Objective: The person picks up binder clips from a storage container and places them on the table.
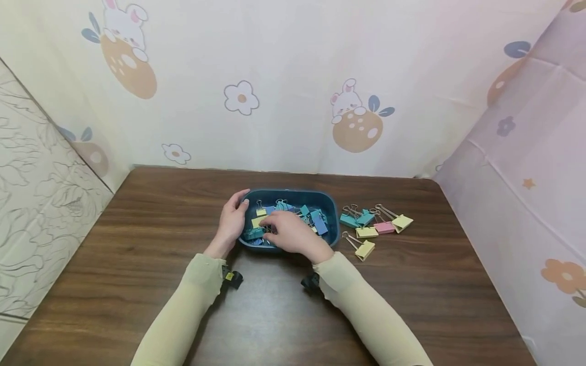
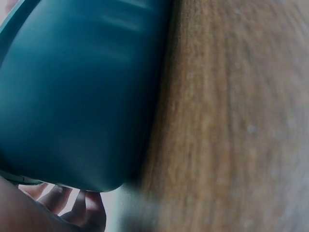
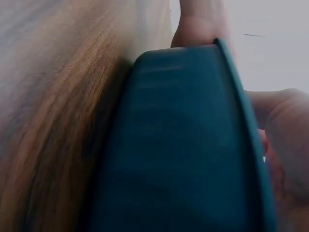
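Observation:
A dark teal plastic bin point(image 1: 316, 194) sits on the table, loaded with binder clips in teal, blue and yellow. My left hand point(image 1: 231, 221) grips the bin's left end, thumb over the rim and fingers along the outside; the left wrist view shows those fingers point(image 2: 91, 212) behind the bin's end. My right hand point(image 1: 295, 234) reaches over the front rim, its thumb and fingers bent down among the clips, near a teal binder clip point(image 1: 254, 234). I cannot tell whether it pinches a clip. In the right wrist view, the bin's wall point(image 3: 178, 135) hides the fingertips.
Right of the bin lies a loose group of binder clips, among them a pink clip point(image 1: 384, 227) and a yellow clip point(image 1: 402, 222). Closer to me is another yellow clip point(image 1: 365, 250). The brown wooden table point(image 1: 151, 244) meets a patterned curtain point(image 1: 284, 137) at its back edge.

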Available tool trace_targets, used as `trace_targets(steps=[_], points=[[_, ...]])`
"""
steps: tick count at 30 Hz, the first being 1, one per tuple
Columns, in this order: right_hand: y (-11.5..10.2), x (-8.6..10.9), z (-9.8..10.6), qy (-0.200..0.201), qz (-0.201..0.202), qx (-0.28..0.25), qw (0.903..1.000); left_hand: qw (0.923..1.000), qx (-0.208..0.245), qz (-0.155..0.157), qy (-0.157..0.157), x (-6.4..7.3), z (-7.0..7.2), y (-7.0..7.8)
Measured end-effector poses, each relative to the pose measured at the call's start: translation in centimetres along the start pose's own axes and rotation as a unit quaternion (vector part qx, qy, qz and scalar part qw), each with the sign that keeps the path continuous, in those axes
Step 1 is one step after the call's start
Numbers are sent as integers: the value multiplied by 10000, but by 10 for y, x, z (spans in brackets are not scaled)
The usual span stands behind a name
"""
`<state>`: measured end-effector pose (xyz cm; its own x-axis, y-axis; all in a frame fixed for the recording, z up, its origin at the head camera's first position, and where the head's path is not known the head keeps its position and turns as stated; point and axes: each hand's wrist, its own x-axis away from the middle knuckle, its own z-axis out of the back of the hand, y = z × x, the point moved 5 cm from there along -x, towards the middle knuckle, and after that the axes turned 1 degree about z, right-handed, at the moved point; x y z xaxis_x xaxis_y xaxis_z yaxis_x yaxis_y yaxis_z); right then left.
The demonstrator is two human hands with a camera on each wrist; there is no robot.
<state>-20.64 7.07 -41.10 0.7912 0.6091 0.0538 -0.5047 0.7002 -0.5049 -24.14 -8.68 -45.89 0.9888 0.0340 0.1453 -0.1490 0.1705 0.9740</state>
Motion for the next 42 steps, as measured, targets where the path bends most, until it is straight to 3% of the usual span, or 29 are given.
trace_targets(steps=[4, 9, 27, 32, 42], points=[[0, -15, -8, -216, -48, 18, 9998, 10000, 2, -15, -11, 1, 1, 0], [-1, -24, -18, -443, -107, 426, 9981, 10000, -11, 3, -13, 2, 2, -1], [-3, -30, -17, -306, -32, 1178, 9926, 9999, -5, -102, -13, -1, 0, 2], [2, -30, -17, -138, -94, 905, 9958, 9998, 17, -177, -1, 0, 1, 2], [7, -19, -7, 83, -224, -133, 9996, 9999, -13, -127, 28, -1, 0, 0]])
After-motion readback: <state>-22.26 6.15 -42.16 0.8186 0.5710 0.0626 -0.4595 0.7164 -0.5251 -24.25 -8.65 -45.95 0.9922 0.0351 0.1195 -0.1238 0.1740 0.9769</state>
